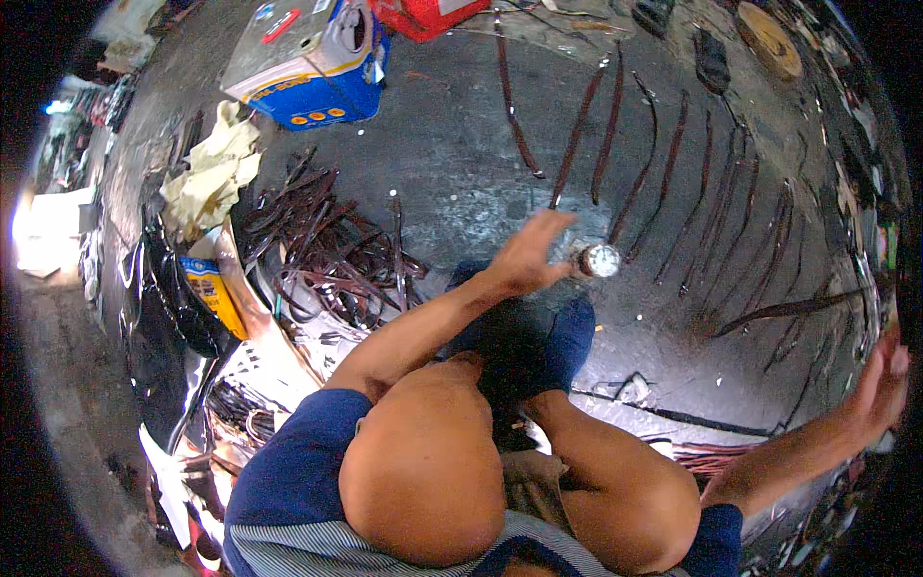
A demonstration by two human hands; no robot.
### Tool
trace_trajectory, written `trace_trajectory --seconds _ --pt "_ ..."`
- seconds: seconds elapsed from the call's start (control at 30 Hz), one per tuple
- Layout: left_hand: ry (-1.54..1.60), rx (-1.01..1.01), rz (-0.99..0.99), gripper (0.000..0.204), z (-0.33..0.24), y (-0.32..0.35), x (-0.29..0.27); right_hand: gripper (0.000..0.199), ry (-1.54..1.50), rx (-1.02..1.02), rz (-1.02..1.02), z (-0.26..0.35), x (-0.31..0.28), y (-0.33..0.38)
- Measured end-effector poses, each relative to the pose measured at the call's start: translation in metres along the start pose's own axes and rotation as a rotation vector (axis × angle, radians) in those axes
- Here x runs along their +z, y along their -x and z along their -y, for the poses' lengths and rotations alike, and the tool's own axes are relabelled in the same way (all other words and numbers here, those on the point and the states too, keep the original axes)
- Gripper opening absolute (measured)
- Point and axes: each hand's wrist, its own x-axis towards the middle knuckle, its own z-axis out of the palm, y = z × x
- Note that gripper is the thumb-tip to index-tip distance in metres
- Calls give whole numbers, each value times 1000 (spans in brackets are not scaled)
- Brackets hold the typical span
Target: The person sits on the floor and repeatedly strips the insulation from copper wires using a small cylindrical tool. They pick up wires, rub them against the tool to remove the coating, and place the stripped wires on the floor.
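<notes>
Dark brown, glossy strips (583, 125) lie side by side in a spaced row on the dark floor. My left hand (527, 255) reaches over the floor with its thumb apart from its fingers. Its fingertips meet the near end of one strip. Beside the thumb stands a small round container with a whitish, speckled top (599, 261). Out at the far right, my right hand (877, 383) is raised with its fingers stretched out and nothing visible in it. A strip lying crosswise (793, 310) is closest to that hand.
Left of my left arm lies a tangled heap of brown strips (322, 231). Crumpled pale paper (213, 168) is beyond it. A blue and silver square can (312, 72) and a red container (428, 14) stand at the back. A round wooden disc (768, 40) lies far right.
</notes>
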Motion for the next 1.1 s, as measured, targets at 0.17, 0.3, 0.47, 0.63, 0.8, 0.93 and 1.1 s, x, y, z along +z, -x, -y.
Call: trace_trajectory --seconds 0.17,0.3,0.47,0.63,0.8,0.93,1.1 --pt "-393 -409 -437 37 40 29 -88 44 420 -19 -108 -63 -69 -155" --pt "-686 -573 -247 59 86 68 -130 36 391 26 -216 -71 -76 -246" --pt "-868 -755 -142 43 88 88 -140 3 722 -400 -334 -83 -115 -298" --pt "-901 -671 -216 29 94 101 -158 3 969 -259 -442 -233 -194 -243" --pt "-438 -523 -465 26 109 62 -114 5 1040 21 -505 -332 -345 -135" --pt "29 -523 -646 15 113 59 -169 11 748 460 -654 -409 -238 -33" --pt "329 -449 -541 13 53 -10 -131 6 928 334 -724 -370 -187 36"
